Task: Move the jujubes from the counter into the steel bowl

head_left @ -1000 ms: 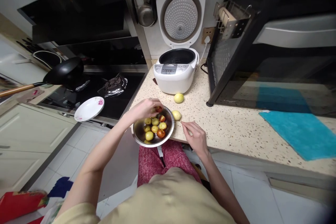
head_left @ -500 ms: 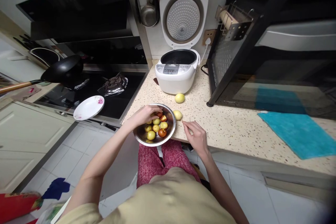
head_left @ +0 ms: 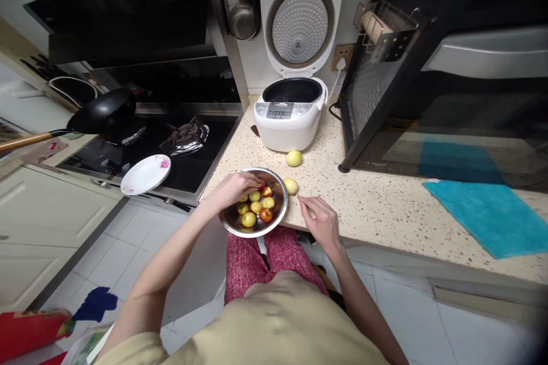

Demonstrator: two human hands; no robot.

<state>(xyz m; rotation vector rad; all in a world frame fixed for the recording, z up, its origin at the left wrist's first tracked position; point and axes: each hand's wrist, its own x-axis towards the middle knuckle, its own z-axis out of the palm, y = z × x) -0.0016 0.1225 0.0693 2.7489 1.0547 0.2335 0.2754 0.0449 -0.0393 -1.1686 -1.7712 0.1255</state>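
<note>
A steel bowl (head_left: 283, 214) sits at the counter's front edge, holding several small round fruits, some yellow-green (head_left: 249, 219) and some red-brown (head_left: 266, 215), like jujubes. Reaching over its far left rim, my left hand (head_left: 235, 188) has its fingers closed around a red-brown fruit (head_left: 262, 185), mostly covered by the fingertips. To the right of the bowl, my right hand (head_left: 320, 221) is closed in a pinch above the counter; whatever lies between the fingertips is too small to make out. Close to it, a yellow fruit (head_left: 290, 186) touches or nearly touches the bowl's rim.
A white rice cooker (head_left: 287, 131) stands behind with its lid up, and another yellow fruit (head_left: 294, 158) lies before it. On the left are the gas stove (head_left: 187, 136), a wok (head_left: 103, 111) and a white plate (head_left: 144, 175). A black oven (head_left: 385, 148) and turquoise cloth (head_left: 492, 219) are at right.
The view has shifted slightly. Both hands keep nearly the same places, my left fingers still at the red-brown fruit in the bowl and my right hand still pinched.
</note>
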